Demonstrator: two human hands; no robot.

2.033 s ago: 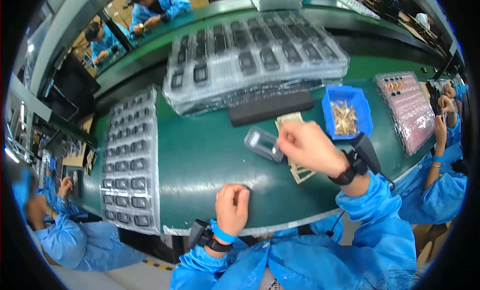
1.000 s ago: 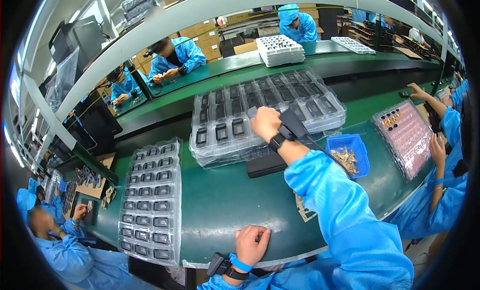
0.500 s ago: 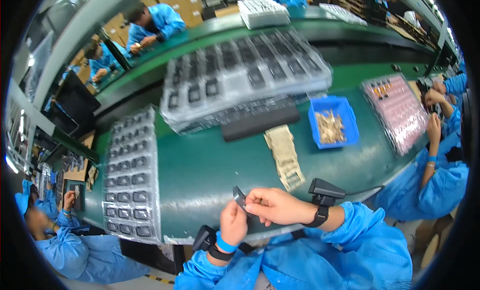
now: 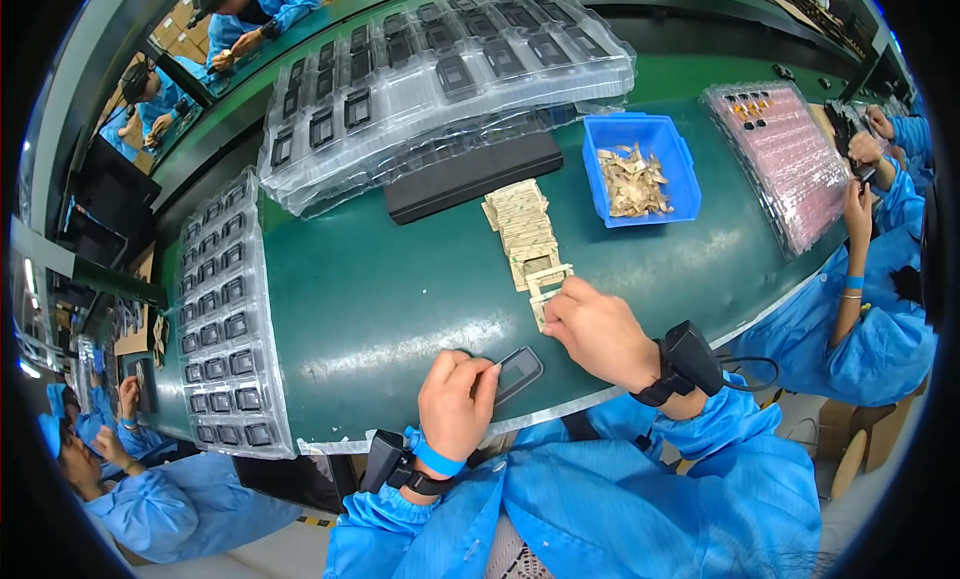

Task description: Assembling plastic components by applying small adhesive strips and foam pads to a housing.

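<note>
Near blue bin [image 4: 682, 171] & blk bar [image 4: 475, 177], R fingers [image 4: 562, 312] pinch beige frame [image 4: 538, 301]; L fingers [image 4: 486, 387] grip dk case [image 4: 518, 376].

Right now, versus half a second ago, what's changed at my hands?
Your right hand has let go of the small dark piece and moved forward and right, pinching a tan frame at the near end of the tan row. Your left hand now holds the dark piece alone. The blue bin and clear trays stayed put.
</note>
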